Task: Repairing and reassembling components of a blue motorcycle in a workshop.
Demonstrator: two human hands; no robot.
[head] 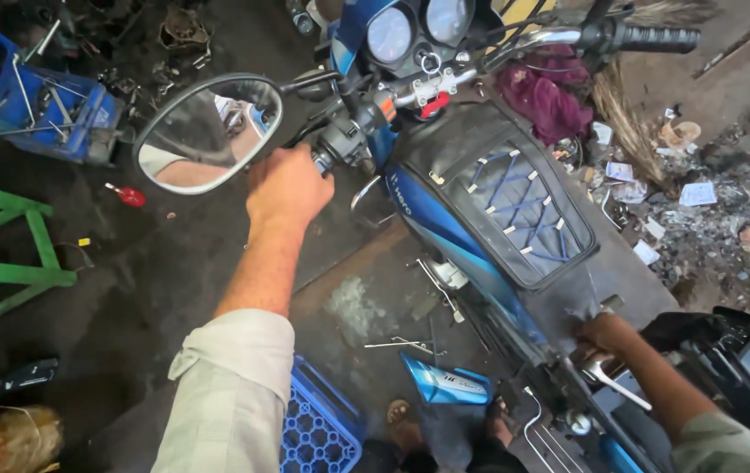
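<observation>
Blue motorcycle (480,219), left hand (287,188) around its handlebar grip (327,158)

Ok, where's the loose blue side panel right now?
In the head view the blue panel lies on the floor at bottom centre, just right of the blue crate and left of the motorcycle's frame, below the tank.

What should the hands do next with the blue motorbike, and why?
Probably hold steady and roll it a little. The left hand grips the black left handlebar grip beside the round mirror; the right hand rests behind the black padded tank cover, and loose metal parts lie underfoot.
</observation>
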